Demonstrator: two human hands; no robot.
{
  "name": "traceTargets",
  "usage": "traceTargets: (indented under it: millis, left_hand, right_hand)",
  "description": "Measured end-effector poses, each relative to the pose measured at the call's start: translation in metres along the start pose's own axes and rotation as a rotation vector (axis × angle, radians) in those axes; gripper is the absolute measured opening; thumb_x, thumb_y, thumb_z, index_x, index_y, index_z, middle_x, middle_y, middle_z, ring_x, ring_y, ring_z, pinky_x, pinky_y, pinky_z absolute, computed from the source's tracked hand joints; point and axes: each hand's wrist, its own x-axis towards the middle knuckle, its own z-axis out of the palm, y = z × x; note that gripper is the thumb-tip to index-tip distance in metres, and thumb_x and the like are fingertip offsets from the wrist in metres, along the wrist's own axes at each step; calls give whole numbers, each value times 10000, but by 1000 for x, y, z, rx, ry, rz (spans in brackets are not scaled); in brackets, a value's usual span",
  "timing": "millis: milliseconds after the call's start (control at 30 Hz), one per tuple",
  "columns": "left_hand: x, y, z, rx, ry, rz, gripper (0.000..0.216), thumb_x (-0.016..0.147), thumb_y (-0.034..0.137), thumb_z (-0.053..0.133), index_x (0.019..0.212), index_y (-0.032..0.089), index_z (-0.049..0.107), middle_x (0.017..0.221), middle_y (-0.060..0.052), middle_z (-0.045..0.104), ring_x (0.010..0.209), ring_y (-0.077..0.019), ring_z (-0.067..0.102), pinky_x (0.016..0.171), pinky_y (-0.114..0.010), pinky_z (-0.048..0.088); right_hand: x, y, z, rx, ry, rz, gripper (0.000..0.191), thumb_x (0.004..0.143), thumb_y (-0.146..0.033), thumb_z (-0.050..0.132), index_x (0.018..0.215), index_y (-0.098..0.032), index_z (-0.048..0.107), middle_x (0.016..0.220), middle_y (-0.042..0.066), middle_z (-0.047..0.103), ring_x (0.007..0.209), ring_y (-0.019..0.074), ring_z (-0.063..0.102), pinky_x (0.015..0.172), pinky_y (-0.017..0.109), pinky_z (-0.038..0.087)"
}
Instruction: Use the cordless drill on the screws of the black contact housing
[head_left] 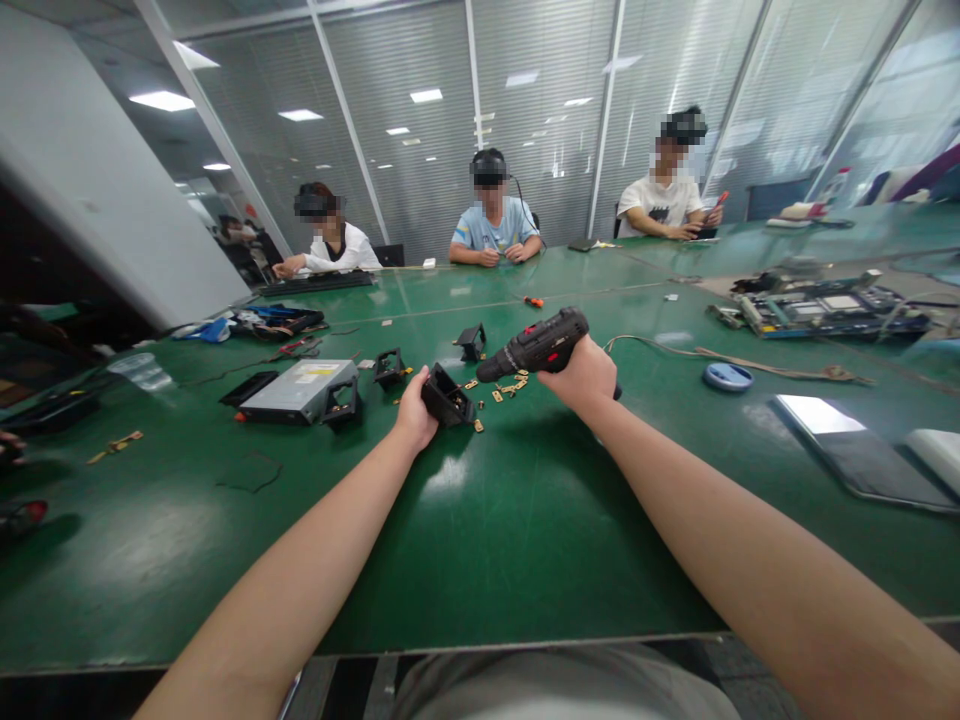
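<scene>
My left hand [417, 412] grips a black plastic housing [448, 397], tilted, with small brass-coloured parts inside. In my right hand [585, 378] is a black cordless drill [544, 345] with red marks, its chuck pointing left towards the housing. A short gap separates the chuck from the housing. Scattered brass plates [496, 396] lie on the table under and around the chuck. Three similar black housings stand nearby: one [472, 342] behind the held piece, another [388, 367] to its left, and one [342, 402] beside a silver disc drive [300, 388].
The green table [480, 540] spreads wide. A clear plastic cup [142, 371] and cables lie left. On the right are a blue round lid [727, 376], a dark flat device [862, 450] and an opened circuit-board unit [832, 303]. Three people wearing headsets sit across the table.
</scene>
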Motion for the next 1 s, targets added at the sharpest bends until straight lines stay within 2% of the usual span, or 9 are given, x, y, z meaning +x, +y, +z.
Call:
traceTargets:
  millis: [133, 267, 533, 733, 1000]
  left_hand:
    - [-4, 5, -1, 14, -75, -49, 348, 927, 504, 639, 942, 166, 722, 911, -143, 784, 815, -292, 757, 791, -436, 614]
    - [-7, 6, 0, -43, -122, -42, 350, 895, 518, 667, 914, 171, 711, 922, -142, 787, 854, -296, 767, 806, -432, 604]
    - [-9, 8, 0, -128, -96, -28, 341, 881, 526, 686, 925, 187, 685, 996, -156, 794, 1045, -350, 772, 906, -494, 601]
    - [-7, 9, -2, -115, -137, -49, 310, 902, 439, 642, 921, 141, 726, 996, -182, 794, 1023, -330, 775, 884, -443, 602]
    - [-4, 6, -2, -115, -149, -49, 253, 873, 350, 616, 921, 141, 749, 953, -163, 792, 939, -305, 770, 885, -440, 598]
  right_hand:
    - [0, -1, -1, -10, -3, -8, 573, 694, -486, 806, 1149, -190, 624, 1053, 149, 783, 951, 384, 756, 804, 452, 576]
    - [0, -1, -1, -5, -14, -11, 564, 713, -492, 792, 1157, -189, 619, 1058, 154, 783, 967, 386, 756, 814, 451, 570]
    - [0, 1, 1, -4, -9, -5, 595, 699, -481, 807, 1181, -191, 613, 1076, 155, 781, 973, 386, 751, 825, 460, 571]
    - [0, 1, 2, -1, 6, -13, 611, 691, -480, 825, 1188, -193, 615, 1083, 149, 782, 977, 382, 751, 824, 455, 574]
    - [-1, -1, -1, -11, -3, -7, 584, 706, -473, 810, 1169, -174, 617, 1065, 161, 782, 966, 382, 755, 822, 454, 576]
